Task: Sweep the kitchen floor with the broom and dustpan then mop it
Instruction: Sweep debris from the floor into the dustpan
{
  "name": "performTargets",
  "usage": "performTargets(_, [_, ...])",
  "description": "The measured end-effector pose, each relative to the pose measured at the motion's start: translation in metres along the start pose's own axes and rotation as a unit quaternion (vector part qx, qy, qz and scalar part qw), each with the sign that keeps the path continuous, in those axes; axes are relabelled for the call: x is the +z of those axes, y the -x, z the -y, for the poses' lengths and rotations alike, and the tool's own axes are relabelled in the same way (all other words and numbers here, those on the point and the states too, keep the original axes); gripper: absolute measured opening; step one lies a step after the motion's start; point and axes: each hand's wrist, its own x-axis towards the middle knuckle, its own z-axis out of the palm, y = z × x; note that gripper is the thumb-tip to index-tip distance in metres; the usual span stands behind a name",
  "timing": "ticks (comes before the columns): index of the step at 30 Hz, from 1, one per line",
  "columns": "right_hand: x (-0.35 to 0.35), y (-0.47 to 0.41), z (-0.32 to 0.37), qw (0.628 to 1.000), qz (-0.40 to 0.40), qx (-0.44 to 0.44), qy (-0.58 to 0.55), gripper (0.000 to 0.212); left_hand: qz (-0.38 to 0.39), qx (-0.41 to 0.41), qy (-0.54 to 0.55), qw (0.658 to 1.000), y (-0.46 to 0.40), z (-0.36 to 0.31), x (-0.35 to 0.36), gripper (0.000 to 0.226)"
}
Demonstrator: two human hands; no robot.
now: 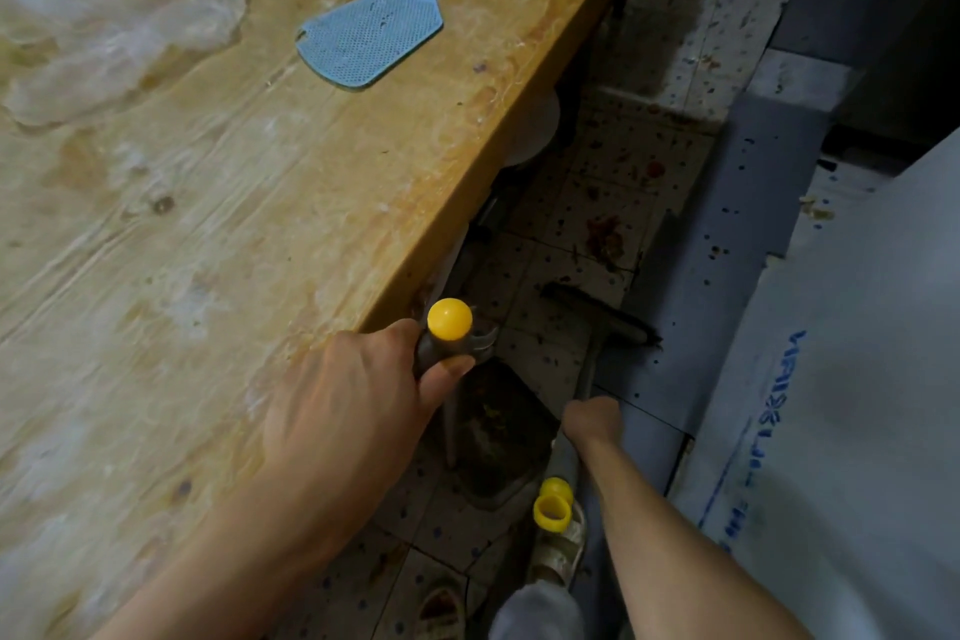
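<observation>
My left hand [358,395] grips the grey dustpan handle [449,322], which ends in a yellow knob, right at the wooden table's edge. Below it the dark dustpan tray [493,431] sits on the floor with some dirt in it. My right hand [592,418] grips the grey broom handle [569,457], whose yellow ring end points back toward me. The dark broom head [602,314] lies on the speckled tile floor [545,265], beyond the dustpan. Reddish-brown scraps [605,237] are scattered on the tiles ahead of the broom head.
A wooden table [208,172] fills the left, with a blue fly swatter [371,36] and a clear plastic bag [104,16] on it. Grey sheeting with blue print [779,379] covers the right side. My sandalled foot [558,551] stands behind the dustpan.
</observation>
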Motion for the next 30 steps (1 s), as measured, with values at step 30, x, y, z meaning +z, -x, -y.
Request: performTargets(30, [-0.069, -0.004, -0.008, 0.968, 0.133, 0.108, -0.181, 0.017, 0.032, 0.043, 0.005, 0.999, -0.035, -0.033, -0.026, 0.046])
